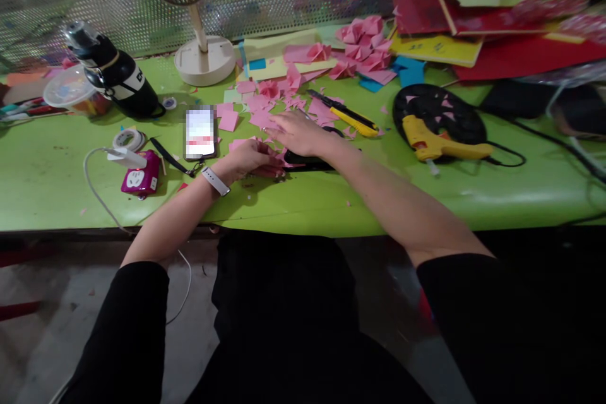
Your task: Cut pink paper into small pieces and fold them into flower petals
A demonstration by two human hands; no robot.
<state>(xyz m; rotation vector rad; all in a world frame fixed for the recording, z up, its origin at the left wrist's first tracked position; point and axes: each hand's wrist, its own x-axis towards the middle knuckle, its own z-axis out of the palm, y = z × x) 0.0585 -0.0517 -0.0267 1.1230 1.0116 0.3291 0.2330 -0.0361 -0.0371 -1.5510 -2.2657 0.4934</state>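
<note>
My left hand (255,159), with a white band on the wrist, is low over the table, its fingers curled together on a small piece of pink paper (285,161). Just beyond and to the right, my right hand (298,132) lies palm down with its fingers stretched out over pink paper scraps. Beneath that hand and wrist is a black looped handle (303,158), apparently of scissors; the rest is covered. A yellow and black utility knife (357,121) rests right of my right hand. Folded pink paper flowers (364,44) are heaped farther back.
Left of my hands lie a phone (199,132), a purple power socket (141,178) with a charger, and a tape roll (129,139). A black bottle (118,79) and white fan (203,66) stand behind. At right, a yellow glue gun (438,142) rests on a black round tray (407,101).
</note>
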